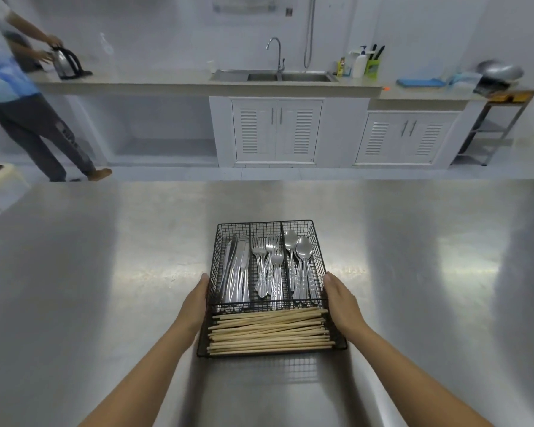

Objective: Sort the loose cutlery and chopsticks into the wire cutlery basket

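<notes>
A black wire cutlery basket [318,248] stands on the steel table in front of me. Its far left compartment holds knives [236,269], the middle one forks [269,266], the right one spoons [302,260]. The wide near compartment is filled with wooden chopsticks [269,332] lying crosswise. My left hand [195,303] is pressed flat against the basket's left wall. My right hand [341,300] is pressed against its right wall. Both hands hold the basket between them.
The steel table [105,288] stretches to both sides. Beyond it runs a counter with a sink [275,77] and white cabinets. Another person [16,97] stands at the far left handling a kettle [65,61].
</notes>
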A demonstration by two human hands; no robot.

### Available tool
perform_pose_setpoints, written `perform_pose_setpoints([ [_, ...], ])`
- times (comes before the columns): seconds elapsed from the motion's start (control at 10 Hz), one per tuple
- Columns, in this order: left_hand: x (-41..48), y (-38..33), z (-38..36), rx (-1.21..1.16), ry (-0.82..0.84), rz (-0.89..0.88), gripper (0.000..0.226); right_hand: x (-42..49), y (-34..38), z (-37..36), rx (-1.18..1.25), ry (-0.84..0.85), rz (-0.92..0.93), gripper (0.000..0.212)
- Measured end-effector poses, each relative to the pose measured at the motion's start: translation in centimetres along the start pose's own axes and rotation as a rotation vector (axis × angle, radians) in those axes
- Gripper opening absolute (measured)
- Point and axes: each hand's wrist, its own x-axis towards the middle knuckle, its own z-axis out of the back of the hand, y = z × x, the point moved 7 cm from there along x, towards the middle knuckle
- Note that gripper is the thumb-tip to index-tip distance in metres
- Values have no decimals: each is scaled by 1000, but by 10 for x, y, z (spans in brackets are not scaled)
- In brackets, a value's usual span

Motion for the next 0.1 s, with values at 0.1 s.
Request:
perform_pose_setpoints([
  [0.1,-6,-39,15,222,-22,-107,56,14,25,11,-105,-38,-33,60],
])
